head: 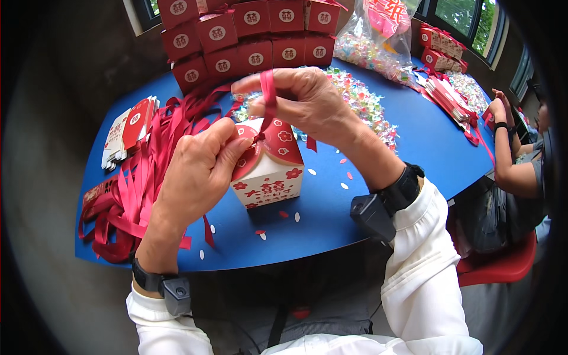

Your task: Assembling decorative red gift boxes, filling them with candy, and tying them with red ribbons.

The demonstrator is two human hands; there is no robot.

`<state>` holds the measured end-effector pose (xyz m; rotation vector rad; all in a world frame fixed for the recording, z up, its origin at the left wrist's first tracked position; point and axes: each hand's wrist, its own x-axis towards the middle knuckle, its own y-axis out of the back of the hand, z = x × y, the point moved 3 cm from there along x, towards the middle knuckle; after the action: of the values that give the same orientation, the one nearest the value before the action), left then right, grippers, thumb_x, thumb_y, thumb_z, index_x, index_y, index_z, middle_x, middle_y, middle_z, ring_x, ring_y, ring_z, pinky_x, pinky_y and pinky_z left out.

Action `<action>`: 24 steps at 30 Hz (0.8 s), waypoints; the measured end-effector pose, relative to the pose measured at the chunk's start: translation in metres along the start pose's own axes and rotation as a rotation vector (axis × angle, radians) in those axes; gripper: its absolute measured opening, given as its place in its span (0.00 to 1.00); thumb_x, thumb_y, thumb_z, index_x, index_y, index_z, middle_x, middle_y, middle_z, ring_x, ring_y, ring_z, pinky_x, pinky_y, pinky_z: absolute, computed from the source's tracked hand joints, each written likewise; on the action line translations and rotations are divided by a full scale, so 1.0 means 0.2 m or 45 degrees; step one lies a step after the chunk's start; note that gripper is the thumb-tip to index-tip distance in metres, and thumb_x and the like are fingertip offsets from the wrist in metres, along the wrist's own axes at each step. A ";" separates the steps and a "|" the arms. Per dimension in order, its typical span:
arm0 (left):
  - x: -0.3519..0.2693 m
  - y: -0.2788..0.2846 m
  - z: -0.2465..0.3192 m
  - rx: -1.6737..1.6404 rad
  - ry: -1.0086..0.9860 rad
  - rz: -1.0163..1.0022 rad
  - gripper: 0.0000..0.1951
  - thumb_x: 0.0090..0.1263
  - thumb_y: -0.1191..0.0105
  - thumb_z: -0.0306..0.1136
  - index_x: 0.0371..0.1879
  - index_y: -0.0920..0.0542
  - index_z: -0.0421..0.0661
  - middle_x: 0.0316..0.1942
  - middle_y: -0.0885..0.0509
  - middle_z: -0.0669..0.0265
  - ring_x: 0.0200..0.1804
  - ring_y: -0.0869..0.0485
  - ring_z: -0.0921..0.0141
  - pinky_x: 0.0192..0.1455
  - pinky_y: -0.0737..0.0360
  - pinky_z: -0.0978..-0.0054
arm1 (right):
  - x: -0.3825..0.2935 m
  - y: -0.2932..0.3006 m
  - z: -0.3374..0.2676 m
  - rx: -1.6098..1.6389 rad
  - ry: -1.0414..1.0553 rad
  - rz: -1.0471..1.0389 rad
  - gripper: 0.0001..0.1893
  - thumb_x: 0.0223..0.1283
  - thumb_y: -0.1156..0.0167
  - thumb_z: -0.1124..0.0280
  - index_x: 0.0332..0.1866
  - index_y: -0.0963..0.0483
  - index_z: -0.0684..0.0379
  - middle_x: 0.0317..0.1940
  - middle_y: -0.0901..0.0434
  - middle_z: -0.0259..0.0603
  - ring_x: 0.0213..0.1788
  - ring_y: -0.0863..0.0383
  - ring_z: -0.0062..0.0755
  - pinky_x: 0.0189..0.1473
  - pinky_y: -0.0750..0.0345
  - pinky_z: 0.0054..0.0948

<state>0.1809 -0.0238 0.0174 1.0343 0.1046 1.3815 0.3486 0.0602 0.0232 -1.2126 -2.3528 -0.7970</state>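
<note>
A white and red paper candy box [267,182] stands upright before me on the blue table, its red flaps folded in at the top. A red ribbon [269,95] is gathered at the top of the box. My left hand [199,171] pinches the ribbon between thumb and index finger at the box's top left edge. Above the box, my right hand [306,100] has a loop of the same ribbon around its fingers, with index finger and thumb stretched to the left. A ribbon tail hangs down below my left hand. The knot area is partly covered by my left fingers.
Loose red ribbons [142,182] and flat folded boxes [128,128] lie left. Stacked red boxes [253,40] stand behind, wrapped candies [366,104] behind my right hand, a clear bag [377,49] beyond. Paper confetti dots the table [319,222]. Another person [519,164] sits at right.
</note>
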 end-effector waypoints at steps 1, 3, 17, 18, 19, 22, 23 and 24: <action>0.00 0.00 0.00 0.015 -0.010 -0.001 0.14 0.76 0.45 0.33 0.29 0.26 0.36 0.20 0.23 0.50 0.20 0.24 0.58 0.27 0.28 0.65 | 0.00 0.00 -0.01 0.123 0.080 -0.079 0.10 0.64 0.31 0.65 0.45 0.14 0.58 0.27 0.15 0.29 0.30 0.21 0.12 0.33 0.22 0.20; 0.00 0.00 -0.01 0.010 -0.012 0.000 0.14 0.76 0.45 0.33 0.29 0.24 0.36 0.19 0.22 0.52 0.20 0.24 0.61 0.26 0.29 0.66 | -0.02 0.04 -0.03 0.052 0.056 -0.283 0.13 0.67 0.34 0.60 0.37 0.13 0.61 0.25 0.15 0.31 0.30 0.21 0.14 0.32 0.24 0.21; 0.00 0.07 -0.10 -1.371 0.511 -0.428 0.17 0.73 0.59 0.27 0.53 0.19 0.34 0.12 0.36 0.79 0.13 0.45 0.85 0.16 0.48 0.84 | -0.04 0.00 -0.07 -0.419 -0.170 -0.426 0.30 0.63 0.35 0.43 0.21 0.19 0.65 0.16 0.20 0.42 0.21 0.19 0.28 0.26 0.23 0.31; -0.01 0.06 -0.11 -1.368 0.486 -0.392 0.18 0.73 0.60 0.25 0.55 0.19 0.34 0.13 0.35 0.78 0.14 0.44 0.85 0.16 0.48 0.84 | -0.04 0.00 -0.08 -0.444 -0.200 -0.426 0.30 0.62 0.34 0.43 0.22 0.18 0.65 0.16 0.19 0.42 0.22 0.18 0.29 0.26 0.23 0.31; -0.01 0.05 -0.11 -1.364 0.461 -0.357 0.19 0.73 0.61 0.24 0.57 0.20 0.34 0.13 0.34 0.77 0.14 0.43 0.85 0.17 0.47 0.84 | -0.04 0.00 -0.09 -0.468 -0.231 -0.427 0.30 0.61 0.33 0.43 0.23 0.18 0.65 0.17 0.19 0.43 0.22 0.18 0.30 0.27 0.22 0.32; 0.01 0.03 -0.12 -1.086 0.340 -0.281 0.22 0.74 0.60 0.22 0.65 0.25 0.36 0.17 0.25 0.71 0.15 0.37 0.85 0.17 0.40 0.86 | -0.04 0.01 -0.08 -0.462 -0.300 -0.428 0.27 0.60 0.32 0.45 0.26 0.16 0.66 0.19 0.18 0.45 0.24 0.16 0.31 0.28 0.21 0.32; 0.01 0.02 -0.12 -0.984 0.254 -0.262 0.22 0.73 0.59 0.21 0.65 0.24 0.36 0.21 0.21 0.69 0.16 0.35 0.85 0.19 0.38 0.86 | -0.04 0.01 -0.08 -0.472 -0.284 -0.431 0.26 0.60 0.33 0.47 0.28 0.16 0.66 0.19 0.17 0.46 0.24 0.15 0.32 0.28 0.20 0.32; 0.00 0.01 -0.10 -0.878 0.169 -0.243 0.22 0.73 0.59 0.19 0.65 0.24 0.37 0.26 0.17 0.67 0.17 0.33 0.85 0.20 0.36 0.87 | -0.04 0.00 -0.08 -0.480 -0.263 -0.433 0.25 0.61 0.33 0.48 0.29 0.16 0.67 0.20 0.17 0.46 0.25 0.15 0.33 0.29 0.20 0.32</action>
<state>0.1666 -0.0124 0.0071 0.3471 -0.1654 1.1795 0.3546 0.0457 0.0323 -1.0854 -2.7065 -1.3342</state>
